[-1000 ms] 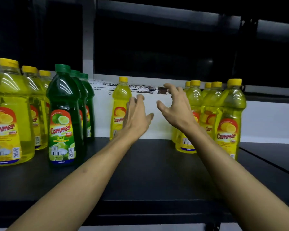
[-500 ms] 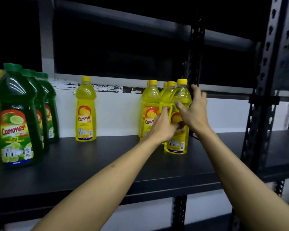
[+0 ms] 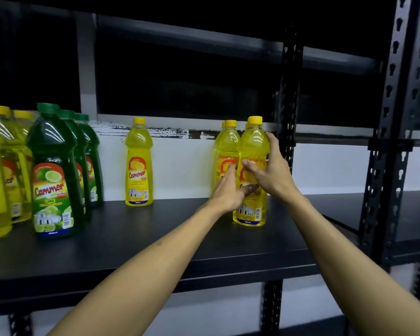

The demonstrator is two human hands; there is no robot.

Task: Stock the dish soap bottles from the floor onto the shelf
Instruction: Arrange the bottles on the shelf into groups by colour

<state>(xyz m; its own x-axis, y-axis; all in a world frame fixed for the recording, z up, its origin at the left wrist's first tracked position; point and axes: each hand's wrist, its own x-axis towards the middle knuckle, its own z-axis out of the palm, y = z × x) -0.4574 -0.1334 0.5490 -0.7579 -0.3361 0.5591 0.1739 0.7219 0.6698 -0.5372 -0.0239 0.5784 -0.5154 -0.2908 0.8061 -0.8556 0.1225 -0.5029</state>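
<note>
Yellow, clear plastic with a waisted body and screw cap: the front dish soap bottle (image 3: 252, 170) stands upright on the matte black shelf board (image 3: 136, 241), at the near end of the right-hand cluster. The right hand (image 3: 268, 170) curls round its shoulder and label; the left hand (image 3: 228, 190) lies open-fingered against the bottles. This looks like straightening the row; next, squaring it against its glossy, slippery neighbours.

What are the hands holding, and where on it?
The right hand grips the front yellow bottle round its middle; the left hand touches its label side.
</note>
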